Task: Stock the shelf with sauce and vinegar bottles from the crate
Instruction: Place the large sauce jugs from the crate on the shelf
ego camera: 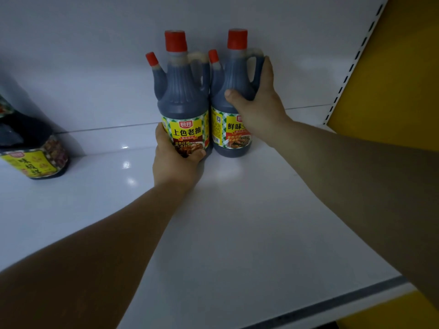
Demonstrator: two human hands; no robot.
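My left grip (175, 162) is wrapped low around the left bottle (183, 96), thumb across the front of its label and fingers hidden round the far side. My right grip (259, 108) holds the right bottle (234, 74) higher up, thumb pressed on the dark shoulder and fingers curled behind, under the handle. So both grips are full, one bottle each.

The two bottles stand upright, long axis vertical, red caps up, deep on the white shelf (237, 222) near the back panel (95, 55). Their bodies sit side by side, touching or all but touching. Both small spouts point to my left and both handles to my right, labels facing me.

What matters for the next move, as I judge it: each bottle lies straight ahead of its own grip, between my hand and the back panel, so I can let go by opening and drawing straight toward myself. The left bottle's base is hidden behind my hand, so I cannot tell that it sits flat. A third bottle (33, 148) stands well apart at the far left.
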